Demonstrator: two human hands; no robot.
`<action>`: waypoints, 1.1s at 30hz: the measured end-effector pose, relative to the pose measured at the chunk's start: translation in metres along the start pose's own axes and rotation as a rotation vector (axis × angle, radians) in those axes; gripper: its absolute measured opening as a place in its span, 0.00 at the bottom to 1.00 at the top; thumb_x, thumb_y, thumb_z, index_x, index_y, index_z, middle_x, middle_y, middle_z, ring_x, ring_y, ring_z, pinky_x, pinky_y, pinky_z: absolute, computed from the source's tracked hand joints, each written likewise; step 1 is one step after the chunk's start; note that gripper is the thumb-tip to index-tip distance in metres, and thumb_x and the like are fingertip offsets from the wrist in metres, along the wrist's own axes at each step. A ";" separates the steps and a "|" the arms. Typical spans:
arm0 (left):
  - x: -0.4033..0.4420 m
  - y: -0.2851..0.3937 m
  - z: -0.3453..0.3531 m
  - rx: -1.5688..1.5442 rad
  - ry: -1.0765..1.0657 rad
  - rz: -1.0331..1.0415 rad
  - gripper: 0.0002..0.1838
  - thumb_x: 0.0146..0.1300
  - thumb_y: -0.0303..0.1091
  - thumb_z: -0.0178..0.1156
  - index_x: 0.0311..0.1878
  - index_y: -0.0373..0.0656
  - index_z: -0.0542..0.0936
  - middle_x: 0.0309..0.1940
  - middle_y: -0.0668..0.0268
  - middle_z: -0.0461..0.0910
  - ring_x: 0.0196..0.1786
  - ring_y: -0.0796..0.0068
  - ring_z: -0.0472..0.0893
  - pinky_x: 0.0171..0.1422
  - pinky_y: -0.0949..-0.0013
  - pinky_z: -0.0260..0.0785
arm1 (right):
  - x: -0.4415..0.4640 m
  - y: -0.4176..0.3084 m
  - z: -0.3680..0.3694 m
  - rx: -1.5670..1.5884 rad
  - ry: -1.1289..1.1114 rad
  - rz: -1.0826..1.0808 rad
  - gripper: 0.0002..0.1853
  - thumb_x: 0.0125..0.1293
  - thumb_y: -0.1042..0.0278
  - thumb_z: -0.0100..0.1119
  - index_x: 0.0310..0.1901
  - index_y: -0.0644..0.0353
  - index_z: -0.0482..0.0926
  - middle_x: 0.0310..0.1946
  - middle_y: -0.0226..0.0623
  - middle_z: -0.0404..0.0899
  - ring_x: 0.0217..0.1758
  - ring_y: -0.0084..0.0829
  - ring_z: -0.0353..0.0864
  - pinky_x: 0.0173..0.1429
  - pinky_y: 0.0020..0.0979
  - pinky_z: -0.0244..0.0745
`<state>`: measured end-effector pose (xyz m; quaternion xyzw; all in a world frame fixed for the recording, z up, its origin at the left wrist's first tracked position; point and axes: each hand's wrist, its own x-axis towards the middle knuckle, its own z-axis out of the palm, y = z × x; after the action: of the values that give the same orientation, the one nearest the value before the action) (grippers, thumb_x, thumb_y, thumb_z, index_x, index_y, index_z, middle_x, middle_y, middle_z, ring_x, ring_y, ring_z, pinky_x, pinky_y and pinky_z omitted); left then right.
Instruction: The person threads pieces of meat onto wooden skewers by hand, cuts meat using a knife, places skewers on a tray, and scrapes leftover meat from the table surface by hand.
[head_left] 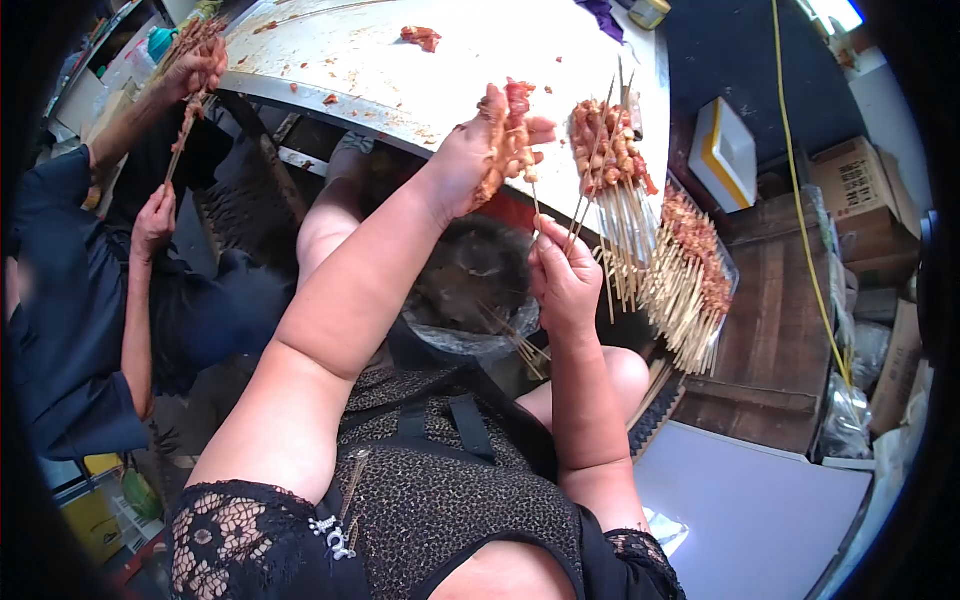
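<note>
My left hand (468,165) is cupped around the meat chunks of a meat skewer (517,130), over the table's near edge; bits of meat cling to its palm, and some fingers show beyond the meat. Lower down, my right hand (566,268) pinches the bare stick of that skewer. Other thin sticks rise from the same fingers towards the right, in front of a bunch of meat skewers (608,160); whether these carry meat I cannot tell. Beside that bunch lies a large pile of skewers (695,240), stick ends towards me.
A white table (340,60) bears meat scraps (420,38). At left, a co-worker's hands (155,222) hold meat skewers. Below my hands is a plastic-lined bin (470,340) with sticks in it. A yellow-and-white box (724,155), yellow cord (800,200) and cardboard box (855,190) are at right.
</note>
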<state>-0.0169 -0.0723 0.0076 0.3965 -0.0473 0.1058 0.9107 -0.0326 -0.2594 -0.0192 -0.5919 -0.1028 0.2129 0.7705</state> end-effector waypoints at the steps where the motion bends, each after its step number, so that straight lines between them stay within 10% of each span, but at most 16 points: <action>1: 0.001 0.002 -0.002 0.008 -0.011 0.063 0.44 0.66 0.63 0.41 0.70 0.35 0.45 0.59 0.49 0.67 0.63 0.60 0.69 0.65 0.58 0.64 | -0.002 -0.003 -0.001 -0.008 -0.003 -0.021 0.12 0.67 0.73 0.54 0.51 0.63 0.77 0.24 0.27 0.75 0.15 0.11 0.62 0.17 0.14 0.55; 3: 0.002 0.007 -0.009 0.007 0.042 0.109 0.48 0.66 0.64 0.41 0.71 0.37 0.35 0.60 0.46 0.65 0.63 0.59 0.68 0.65 0.58 0.64 | -0.003 -0.011 -0.005 0.016 -0.001 -0.024 0.13 0.68 0.73 0.52 0.52 0.63 0.76 0.24 0.27 0.74 0.14 0.12 0.63 0.16 0.14 0.55; 10: -0.002 0.027 -0.022 -0.039 0.130 0.192 0.32 0.70 0.51 0.46 0.66 0.38 0.51 0.55 0.45 0.69 0.59 0.55 0.73 0.63 0.56 0.67 | -0.015 -0.038 -0.009 -0.158 0.136 -0.083 0.14 0.70 0.72 0.49 0.54 0.64 0.73 0.25 0.28 0.74 0.14 0.13 0.64 0.15 0.15 0.57; 15: -0.001 0.036 -0.038 -0.177 0.369 0.267 0.20 0.70 0.41 0.49 0.59 0.41 0.63 0.47 0.51 0.75 0.49 0.60 0.79 0.57 0.58 0.73 | 0.006 -0.091 -0.042 -0.602 0.361 -0.628 0.13 0.69 0.74 0.50 0.53 0.61 0.77 0.27 0.29 0.77 0.20 0.12 0.69 0.23 0.15 0.64; 20: -0.005 0.043 -0.041 -0.116 0.428 0.334 0.16 0.71 0.37 0.47 0.58 0.42 0.65 0.44 0.55 0.77 0.45 0.64 0.80 0.54 0.62 0.75 | 0.035 -0.090 -0.075 -1.676 0.245 -0.488 0.13 0.64 0.71 0.48 0.45 0.64 0.79 0.32 0.44 0.80 0.36 0.49 0.78 0.46 0.43 0.73; 25: 0.000 0.031 -0.045 0.353 0.501 0.351 0.15 0.71 0.29 0.46 0.59 0.38 0.68 0.41 0.61 0.76 0.40 0.75 0.78 0.48 0.72 0.74 | 0.004 -0.106 -0.049 -1.561 0.391 -0.987 0.13 0.66 0.72 0.48 0.48 0.63 0.78 0.31 0.40 0.80 0.29 0.38 0.78 0.37 0.36 0.74; 28: 0.026 0.023 -0.043 0.939 0.226 0.490 0.11 0.66 0.23 0.49 0.48 0.35 0.77 0.40 0.62 0.77 0.42 0.73 0.78 0.51 0.73 0.71 | -0.016 -0.090 -0.021 -0.393 0.017 -0.419 0.13 0.69 0.73 0.49 0.52 0.60 0.77 0.28 0.30 0.77 0.21 0.15 0.68 0.24 0.17 0.63; 33: 0.089 0.011 -0.014 1.589 0.048 0.273 0.11 0.57 0.20 0.51 0.40 0.35 0.81 0.40 0.53 0.79 0.43 0.61 0.80 0.53 0.67 0.72 | -0.002 -0.001 -0.013 -0.204 -0.103 -0.316 0.13 0.70 0.73 0.49 0.53 0.59 0.77 0.24 0.26 0.74 0.18 0.11 0.63 0.21 0.13 0.58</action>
<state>0.0675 -0.0408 0.0215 0.9140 0.0136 0.2266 0.3362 -0.0288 -0.2717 -0.0214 -0.6320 -0.2548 0.1076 0.7240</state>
